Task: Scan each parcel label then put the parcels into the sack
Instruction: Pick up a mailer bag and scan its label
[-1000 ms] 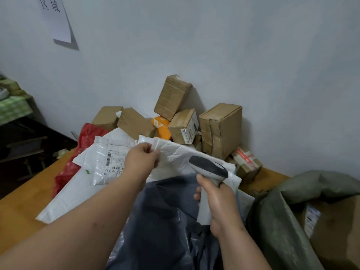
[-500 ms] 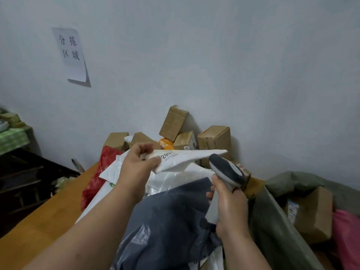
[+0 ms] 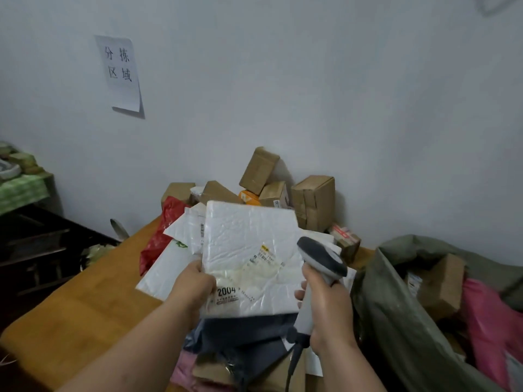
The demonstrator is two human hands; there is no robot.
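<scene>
A white crinkled poly parcel (image 3: 249, 258) is held flat above the pile, gripped at its lower left corner by the left hand (image 3: 195, 290); a printed label ("2004" legible) faces up. The scanner (image 3: 319, 278) is clasped by the right hand (image 3: 325, 312), just beside the parcel. Cardboard boxes (image 3: 312, 202) are heaped on the wooden counter (image 3: 93, 301) against a pale wall; the green sack (image 3: 396, 321) is open at right.

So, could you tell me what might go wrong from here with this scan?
The label on the white parcel looks crumpled and glossy, so the scanner may misread it. The left hand pinches only one edge, so the parcel could slip onto the pile.
</scene>
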